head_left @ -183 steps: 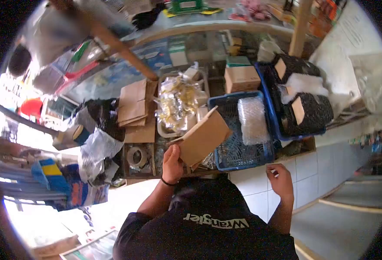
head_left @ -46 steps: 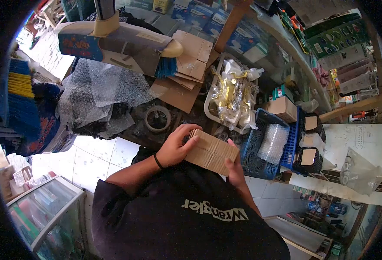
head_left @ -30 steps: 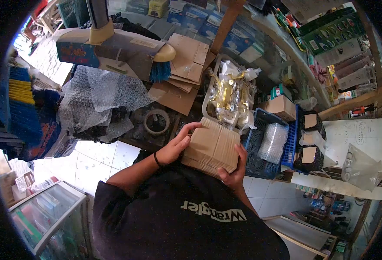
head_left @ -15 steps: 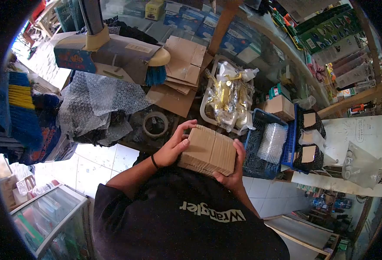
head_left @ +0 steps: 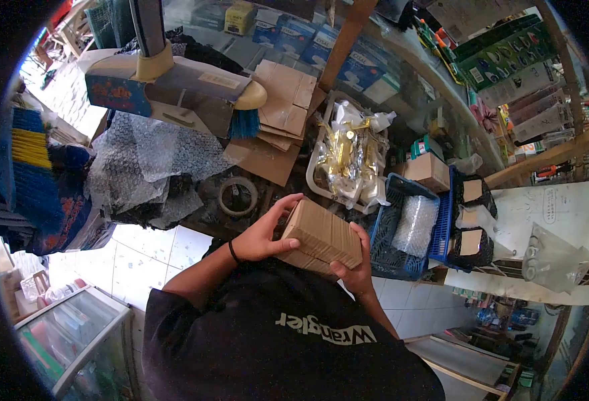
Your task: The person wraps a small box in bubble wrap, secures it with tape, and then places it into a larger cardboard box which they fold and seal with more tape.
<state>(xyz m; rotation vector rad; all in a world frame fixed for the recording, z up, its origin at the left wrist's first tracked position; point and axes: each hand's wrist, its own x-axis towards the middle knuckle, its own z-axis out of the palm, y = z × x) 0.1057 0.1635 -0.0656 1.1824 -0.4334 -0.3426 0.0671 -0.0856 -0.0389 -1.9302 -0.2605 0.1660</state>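
Observation:
Between my two hands is a brown cardboard box, held in front of my shirt. Its upper face shows fine ridges and creases, and it is tilted. My left hand grips the left end, thumb on the near side and fingers over the far edge. At the opposite end, my right hand closes around the right corner with its thumb on the near face. The underside of the box is hidden. Beyond my left hand, a roll of tape lies on the counter.
A white tray holds bagged gold-coloured hardware. Right of it, a blue basket contains a bubble-wrapped bundle. Flattened cardboard, bubble wrap and a blue-bristled broom lie left. A glass case stands lower left.
The box has tipped, so more of its near side shows, and it has shifted slightly downward. My left thumb has moved down onto the near edge. Both hands keep hold.

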